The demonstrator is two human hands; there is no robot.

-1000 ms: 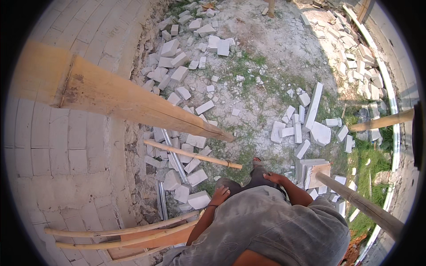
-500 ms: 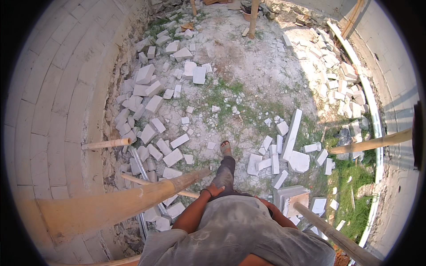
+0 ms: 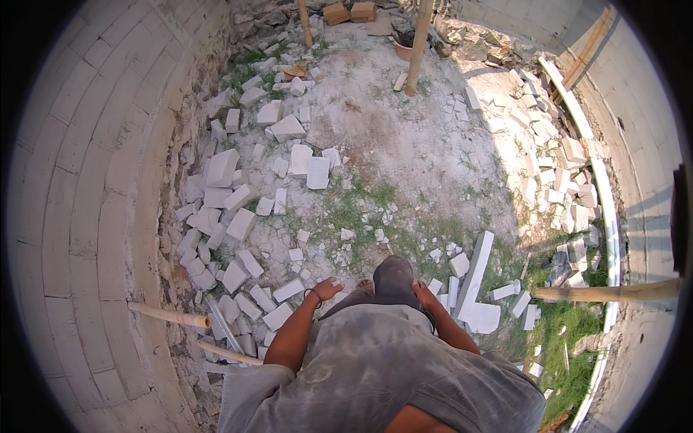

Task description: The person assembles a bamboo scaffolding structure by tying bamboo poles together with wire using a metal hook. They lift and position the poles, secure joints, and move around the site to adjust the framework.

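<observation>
My left hand (image 3: 329,289), with a dark band at its wrist, hangs beside my left thigh, away from the blocks. Its fingers look loosely apart and nothing shows in them. My right hand (image 3: 424,296) is beside a bent, dark-trousered knee (image 3: 393,276); its fingers are mostly hidden. Close to the left hand lies a white block (image 3: 289,290) among broken ones. On the right, nearest the right hand, a long white block (image 3: 474,274) lies against a wide, broken slab (image 3: 482,317).
Heaps of white blocks lie along the left wall (image 3: 79,216) and in the sun at right (image 3: 552,169). Bamboo poles jut in at left (image 3: 170,315) and right (image 3: 613,292); another pole (image 3: 419,54) stands upright ahead. A pale pipe (image 3: 611,224) runs along the right wall.
My view has moved forward; the ground and blocks sit lower in it. The near bamboo pole at left has left view. My left hand has come off my thigh, and a knee is now raised.
</observation>
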